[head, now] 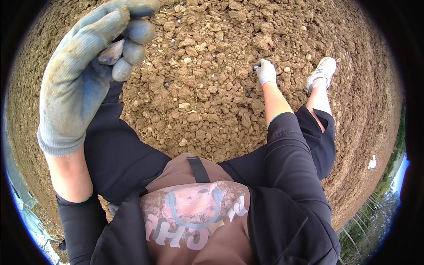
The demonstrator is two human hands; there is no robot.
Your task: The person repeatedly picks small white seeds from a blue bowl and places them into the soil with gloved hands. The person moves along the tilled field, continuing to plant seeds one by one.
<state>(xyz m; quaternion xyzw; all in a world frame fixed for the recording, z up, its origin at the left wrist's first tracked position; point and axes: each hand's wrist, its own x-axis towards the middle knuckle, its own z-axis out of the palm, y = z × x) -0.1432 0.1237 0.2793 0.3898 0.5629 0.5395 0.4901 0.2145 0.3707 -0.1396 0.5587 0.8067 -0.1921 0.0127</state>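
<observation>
My left hand point(86, 66) is raised close to the camera at the upper left, in a soiled grey knit glove with a blue-grey coated palm. Its fingers curl around a small pinkish-brown wedge-shaped piece point(112, 53); whether this is a clove or a stone I cannot tell. Farther off, my right hand point(266, 72), in a similar pale glove, reaches down to the cloddy brown soil point(205, 99). Its fingers are bent together at the ground, and the back of the hand and the clods hide whatever may be between them.
Small bluish-grey bits point(166, 85) and pale pebbles point(187, 60) lie scattered among the clods. My right shoe point(323, 71) stands on the soil beyond the right hand. A white scrap point(372, 162) lies far right. Greenery point(381, 205) and pale sheeting point(31, 218) border the field.
</observation>
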